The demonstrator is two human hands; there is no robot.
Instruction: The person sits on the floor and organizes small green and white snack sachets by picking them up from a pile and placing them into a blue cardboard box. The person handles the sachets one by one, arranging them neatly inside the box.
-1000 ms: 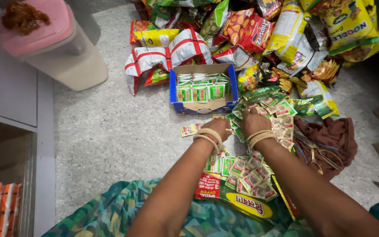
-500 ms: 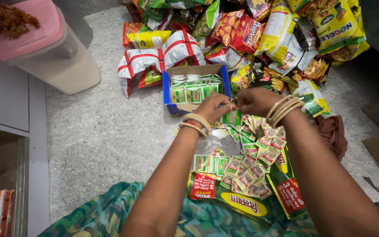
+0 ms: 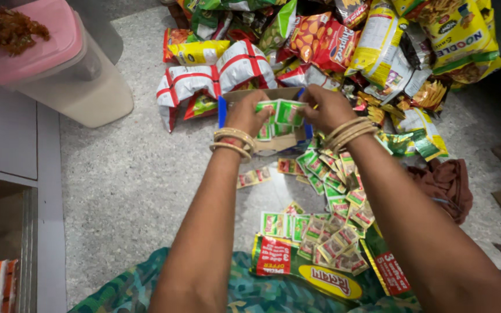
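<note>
Speckled grey stone floor [image 3: 129, 191] holds heap of snack bags [image 3: 343, 40]; open blue cardboard box [image 3: 222, 110] sits before it. Left hand [image 3: 246, 115] and right hand [image 3: 326, 107], fingers pinched on strip of small green sachets [image 3: 282, 112] over box. Best lowered flat, aligned with rows inside.

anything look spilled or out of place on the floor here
Yes. Small green sachets lie scattered loose across the speckled floor below the blue cardboard box, and one short strip sits apart by itself. Both hands hold sachets over the box.
</note>
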